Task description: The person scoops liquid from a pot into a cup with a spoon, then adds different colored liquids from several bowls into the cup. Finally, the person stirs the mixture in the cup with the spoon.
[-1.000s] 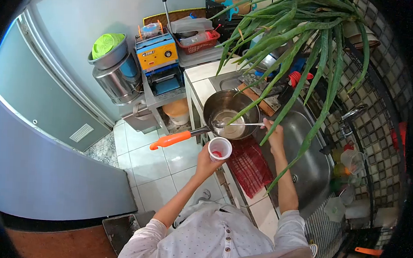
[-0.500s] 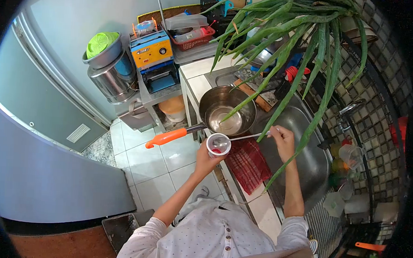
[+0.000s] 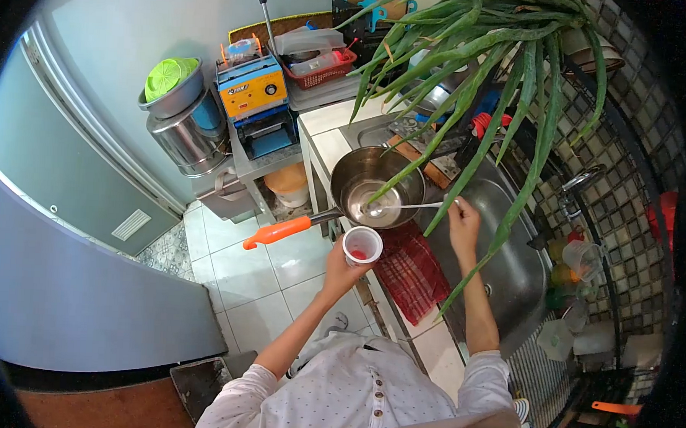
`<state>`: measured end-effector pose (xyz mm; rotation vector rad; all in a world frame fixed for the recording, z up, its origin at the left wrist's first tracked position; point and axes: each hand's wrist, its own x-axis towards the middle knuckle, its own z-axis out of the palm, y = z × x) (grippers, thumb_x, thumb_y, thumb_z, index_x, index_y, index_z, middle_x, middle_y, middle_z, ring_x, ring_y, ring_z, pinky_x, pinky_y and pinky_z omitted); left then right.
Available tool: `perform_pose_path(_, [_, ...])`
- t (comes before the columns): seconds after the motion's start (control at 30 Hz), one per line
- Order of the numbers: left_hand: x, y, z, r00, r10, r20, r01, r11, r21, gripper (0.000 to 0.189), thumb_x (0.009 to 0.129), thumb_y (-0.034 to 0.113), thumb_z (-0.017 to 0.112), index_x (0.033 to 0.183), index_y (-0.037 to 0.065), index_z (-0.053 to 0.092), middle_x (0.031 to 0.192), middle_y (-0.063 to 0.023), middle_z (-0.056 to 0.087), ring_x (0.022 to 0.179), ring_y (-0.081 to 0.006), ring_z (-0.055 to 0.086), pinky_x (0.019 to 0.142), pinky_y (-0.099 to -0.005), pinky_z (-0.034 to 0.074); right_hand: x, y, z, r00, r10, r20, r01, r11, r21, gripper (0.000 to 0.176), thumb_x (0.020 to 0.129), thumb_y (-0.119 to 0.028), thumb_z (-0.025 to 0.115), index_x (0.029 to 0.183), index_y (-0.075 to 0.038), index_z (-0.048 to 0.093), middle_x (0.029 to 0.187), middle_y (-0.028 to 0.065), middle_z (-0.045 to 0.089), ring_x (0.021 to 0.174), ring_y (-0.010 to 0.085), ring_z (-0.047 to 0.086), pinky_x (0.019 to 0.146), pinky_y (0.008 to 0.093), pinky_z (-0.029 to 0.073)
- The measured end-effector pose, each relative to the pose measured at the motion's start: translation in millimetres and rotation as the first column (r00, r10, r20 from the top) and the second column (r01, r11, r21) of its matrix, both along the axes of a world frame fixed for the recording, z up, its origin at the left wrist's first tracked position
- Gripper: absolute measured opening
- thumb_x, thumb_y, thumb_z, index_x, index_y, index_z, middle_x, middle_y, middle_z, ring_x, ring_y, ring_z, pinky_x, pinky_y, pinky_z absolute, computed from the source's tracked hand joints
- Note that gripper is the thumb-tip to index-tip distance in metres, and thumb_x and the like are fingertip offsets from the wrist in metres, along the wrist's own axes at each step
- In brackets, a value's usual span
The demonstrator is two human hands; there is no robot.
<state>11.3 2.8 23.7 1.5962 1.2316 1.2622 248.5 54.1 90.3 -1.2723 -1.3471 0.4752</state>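
Note:
My left hand [image 3: 343, 270] is wrapped round a white plastic cup [image 3: 362, 241] with something red at its bottom. Just beyond the cup stands a steel saucepan [image 3: 347, 166] with an orange handle [image 3: 279, 233] that points left. In my right hand [image 3: 464, 219], above the sink's near edge, is the end of a thin pale spoon [image 3: 420, 207]. Its tip reaches over the inside of the saucepan. A red checked cloth [image 3: 412, 277] lies on the counter between my two hands.
The metal sink [image 3: 519, 290] and faucet [image 3: 586, 179] are on the right. Long green plant leaves [image 3: 470, 105] hang over the saucepan and sink. A blue and orange machine [image 3: 250, 91] and a red basket [image 3: 322, 74] stand at the back left.
My right hand has moved the spoon from the cup's rim up and over the saucepan. The cup in my left hand is nearly where it was, tilted slightly differently.

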Motion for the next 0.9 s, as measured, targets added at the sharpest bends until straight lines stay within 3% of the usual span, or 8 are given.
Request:
perform_pose_path(0.1, [0,-1,0,1.000,0.009,-0.023,-0.009,1.000,0.008,0.054,0.064,0.017,0.076,0.109,0.002,0.051,0.098,-0.0104,0.061,0.090,-0.0194,0.059,0.079,-0.0305,0.046,-13,5,-9,0.981,-0.022,0.191,0.028,0.999,-0.033,0.036,0.089,-0.028,0.052,0.067,0.002,0.053,0.049,0.0041,0.032,0.049,0.0079,0.031,0.046,0.0270,0.026])
perform_pose_path(0.27, [-3,-4,1,1.000,0.008,0.003,-0.008,1.000,0.001,0.054,0.063,0.017,0.076,0.109,0.002,0.051,0.097,-0.0100,0.061,0.088,-0.0194,0.059,0.078,-0.0306,0.046,-20,13,-21,0.974,0.014,0.228,0.000,0.998,-0.059,0.038,0.088,-0.028,0.054,0.066,0.002,0.055,0.048,0.0054,0.035,0.047,0.0083,0.032,0.046,0.0281,0.028])
perform_pose_path(0.37, [-5,-3,-5,1.000,0.012,0.008,-0.012,0.999,0.038,0.054,0.064,0.016,0.076,0.109,0.002,0.051,0.097,-0.0101,0.060,0.088,-0.0193,0.059,0.078,-0.0306,0.046,-14,17,-30,0.985,-0.017,0.173,0.033,0.995,-0.093,0.038,0.087,-0.029,0.055,0.066,0.002,0.056,0.048,0.0028,0.036,0.047,0.0081,0.032,0.045,0.0273,0.026])
perform_pose_path(0.43, [-5,-2,-9,0.998,0.041,0.044,-0.043,0.998,0.051,0.050,0.059,0.008,0.074,0.104,0.003,0.053,0.094,-0.0112,0.059,0.086,-0.0255,0.058,0.076,-0.0325,0.046,-9,18,-33,0.999,0.018,-0.037,-0.023,0.988,-0.152,0.037,0.087,-0.030,0.055,0.065,-0.001,0.058,0.048,-0.0023,0.035,0.046,0.0063,0.030,0.044,0.0250,0.023])
perform_pose_path(0.53, [-5,-1,-8,0.997,0.044,0.062,-0.045,0.999,0.022,0.049,0.060,0.007,0.072,0.104,0.003,0.053,0.094,-0.0110,0.059,0.086,-0.0253,0.058,0.076,-0.0326,0.046,-7,11,-18,0.984,0.010,-0.177,-0.056,0.965,-0.258,0.037,0.087,-0.032,0.055,0.064,-0.003,0.057,0.050,-0.0061,0.032,0.047,0.0043,0.029,0.044,0.0227,0.020])
perform_pose_path(0.77, [-4,-2,-11,0.997,0.055,0.052,-0.057,0.998,0.034,0.052,0.060,0.009,0.074,0.106,0.003,0.053,0.094,-0.0115,0.060,0.086,-0.0254,0.059,0.076,-0.0326,0.046,0,-18,13,0.967,0.070,-0.245,-0.143,0.945,-0.295,0.035,0.087,-0.030,0.055,0.065,-0.003,0.056,0.051,-0.0063,0.034,0.047,0.0041,0.030,0.044,0.0228,0.021])
perform_pose_path(0.83, [-5,-6,-11,1.000,0.016,0.009,-0.016,1.000,0.024,0.053,0.066,0.016,0.075,0.110,0.002,0.050,0.098,-0.0104,0.061,0.088,-0.0193,0.059,0.079,-0.0302,0.046,-5,-34,26,0.990,0.135,-0.045,-0.141,0.973,-0.181,0.032,0.087,-0.026,0.055,0.066,-0.001,0.056,0.052,-0.0038,0.040,0.048,0.0059,0.034,0.044,0.0247,0.025])
perform_pose_path(0.9, [-3,-10,-6,0.999,0.009,0.033,-0.010,1.000,0.028,0.052,0.063,0.013,0.075,0.108,0.003,0.052,0.096,-0.0107,0.061,0.088,-0.0219,0.059,0.077,-0.0311,0.046,-10,-52,39,0.983,0.151,0.108,-0.131,0.977,-0.168,0.029,0.086,-0.023,0.056,0.067,-0.001,0.056,0.054,-0.0005,0.044,0.049,0.0077,0.038,0.046,0.0258,0.028])
